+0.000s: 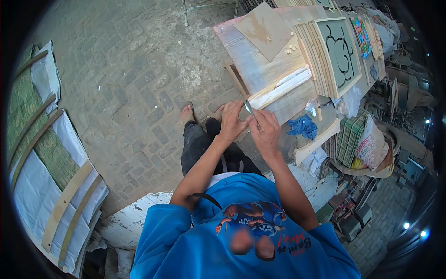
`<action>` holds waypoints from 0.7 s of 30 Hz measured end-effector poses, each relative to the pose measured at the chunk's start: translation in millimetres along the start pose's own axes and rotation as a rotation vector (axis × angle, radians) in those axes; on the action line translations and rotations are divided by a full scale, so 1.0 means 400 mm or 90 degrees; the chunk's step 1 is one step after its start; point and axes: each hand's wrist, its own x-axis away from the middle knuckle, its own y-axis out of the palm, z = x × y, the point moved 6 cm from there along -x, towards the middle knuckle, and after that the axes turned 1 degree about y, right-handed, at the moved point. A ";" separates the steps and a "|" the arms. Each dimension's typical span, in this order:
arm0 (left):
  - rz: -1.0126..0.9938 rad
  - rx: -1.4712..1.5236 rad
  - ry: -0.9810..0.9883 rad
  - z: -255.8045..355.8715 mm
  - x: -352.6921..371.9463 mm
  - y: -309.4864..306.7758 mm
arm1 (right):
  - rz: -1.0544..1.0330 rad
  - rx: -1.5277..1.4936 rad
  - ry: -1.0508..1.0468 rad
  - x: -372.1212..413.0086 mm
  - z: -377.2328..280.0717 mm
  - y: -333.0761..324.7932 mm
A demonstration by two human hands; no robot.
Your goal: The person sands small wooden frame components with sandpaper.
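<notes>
My left hand [231, 122] and my right hand [265, 128] meet at the near edge of a wooden workbench [253, 69]. Together they pinch a small thin greenish blade-like piece [247, 106] that sticks up between the fingertips. Which hand bears it more I cannot tell. Just beyond the fingers a white-painted wooden strip [281, 87] lies on the bench. My bare foot [187, 113] stands on the paving under the hands.
A framed panel with black lettering [338, 52] lies on stacked frames at the right of the bench, a plywood square [265, 29] behind. A blue cloth [302, 126] is beside my right hand. Slatted panels with white sheets [51, 176] lean at left on brick paving [130, 83].
</notes>
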 end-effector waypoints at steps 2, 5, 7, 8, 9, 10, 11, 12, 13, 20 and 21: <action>0.013 0.004 0.029 0.009 -0.001 -0.003 | 0.039 -0.048 0.046 -0.003 0.017 -0.020; 0.009 0.027 -0.033 0.002 -0.005 -0.005 | 0.113 -0.147 0.215 -0.026 0.082 -0.079; -0.009 -0.014 -0.005 0.003 -0.007 -0.005 | 0.152 -0.190 0.341 -0.029 0.160 -0.110; -0.009 -0.012 -0.004 0.001 -0.012 -0.003 | 0.139 -0.110 0.265 -0.042 0.182 -0.118; 0.008 -0.013 0.025 0.005 -0.016 -0.006 | 0.126 -0.030 0.189 -0.054 0.184 -0.120; 0.025 -0.015 0.054 0.010 -0.018 -0.009 | 0.127 -0.029 0.189 -0.053 0.199 -0.117; 0.026 -0.015 0.055 0.010 -0.019 -0.009 | 0.101 0.016 0.147 -0.055 0.202 -0.109; 0.029 -0.013 0.053 0.009 -0.018 -0.009 | 0.075 0.060 0.105 -0.060 0.196 -0.101; 0.033 -0.012 0.051 0.006 -0.018 -0.009 | 0.075 0.060 0.104 -0.060 0.198 -0.095; 0.005 -0.001 0.027 -0.011 -0.010 0.003 | 0.044 0.051 0.047 -0.019 0.094 -0.037; 0.011 0.004 0.028 -0.012 -0.011 0.003 | 0.037 0.039 0.020 -0.013 0.068 -0.031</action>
